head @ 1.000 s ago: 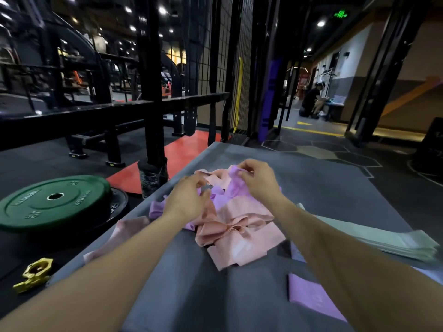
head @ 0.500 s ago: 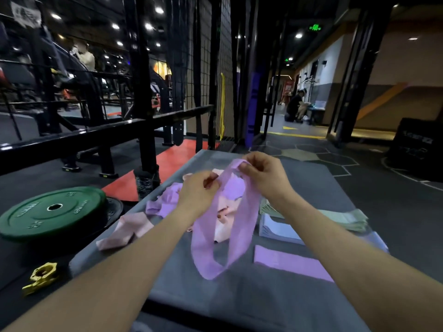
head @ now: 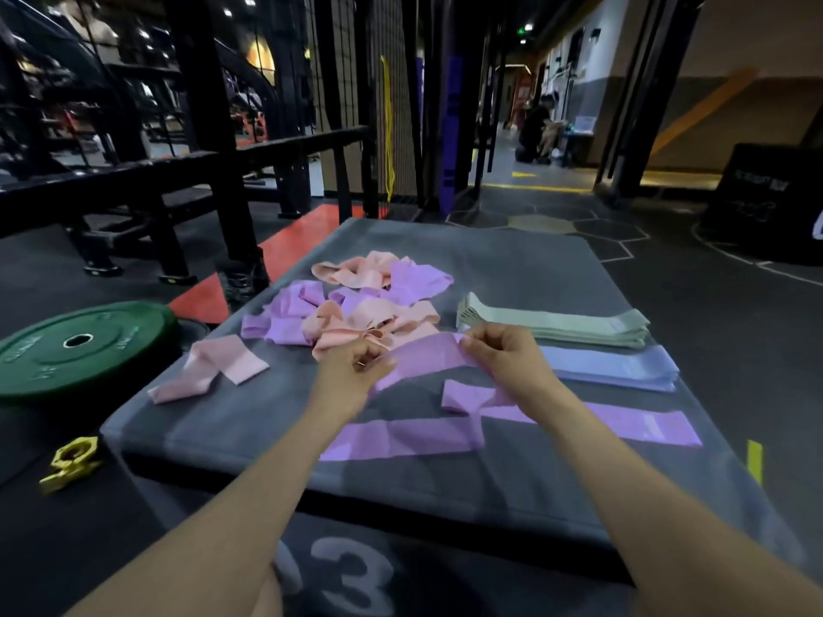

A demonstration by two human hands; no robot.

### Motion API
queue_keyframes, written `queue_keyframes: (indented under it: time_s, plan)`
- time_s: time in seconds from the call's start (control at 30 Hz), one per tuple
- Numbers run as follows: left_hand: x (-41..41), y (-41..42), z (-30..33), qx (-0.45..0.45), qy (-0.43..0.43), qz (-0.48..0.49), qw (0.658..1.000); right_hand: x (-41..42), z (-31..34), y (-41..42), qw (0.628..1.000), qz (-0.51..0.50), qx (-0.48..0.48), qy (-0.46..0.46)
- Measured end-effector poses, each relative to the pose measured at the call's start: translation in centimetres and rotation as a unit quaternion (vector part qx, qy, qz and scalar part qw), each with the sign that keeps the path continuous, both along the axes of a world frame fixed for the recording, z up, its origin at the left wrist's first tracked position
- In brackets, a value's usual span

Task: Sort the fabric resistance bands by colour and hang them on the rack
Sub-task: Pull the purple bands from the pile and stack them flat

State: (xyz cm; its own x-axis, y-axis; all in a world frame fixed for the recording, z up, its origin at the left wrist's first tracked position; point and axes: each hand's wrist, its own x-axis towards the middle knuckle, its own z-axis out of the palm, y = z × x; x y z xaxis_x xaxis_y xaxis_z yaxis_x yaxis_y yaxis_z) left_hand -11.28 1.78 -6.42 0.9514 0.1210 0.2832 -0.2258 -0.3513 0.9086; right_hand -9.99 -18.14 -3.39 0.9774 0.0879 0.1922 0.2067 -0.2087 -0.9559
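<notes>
My left hand (head: 352, 371) and my right hand (head: 507, 354) pinch the two ends of a purple band (head: 423, 356), stretched flat between them just above the grey padded box (head: 512, 260). Behind the hands lies a tangled heap of pink and purple bands (head: 356, 305). A flat purple band (head: 401, 438) lies under my hands, with another purple band (head: 641, 427) to its right. A stack of green bands (head: 556, 325) and a stack of blue bands (head: 614, 367) lie at the right. One loose pink band (head: 209, 369) sits at the left.
A green weight plate (head: 80, 345) lies on the floor at the left, a yellow collar clamp (head: 71, 463) in front of it. A black rack frame (head: 213, 126) rises behind the box. A black box (head: 766, 202) stands far right. A person (head: 534, 131) crouches in the distance.
The purple band, which hung as a loop from my raised hands, is now lowered and pulled out flat. The view has tilted down, showing more of the box.
</notes>
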Motion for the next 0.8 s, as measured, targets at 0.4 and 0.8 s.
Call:
queue_keyframes:
  time_s: [0.4,0.8]
  plan:
    - [-0.7,3.2,-0.5,-0.045,0.055,-0.011,0.997,1.0,-0.4,-1.8,0.998,-0.042,-0.016,0.033]
    - [-0.9,3.0,-0.5,-0.098,0.049,-0.003,0.994,0.0,0.1,-1.7,0.996,0.04,0.054,0.05]
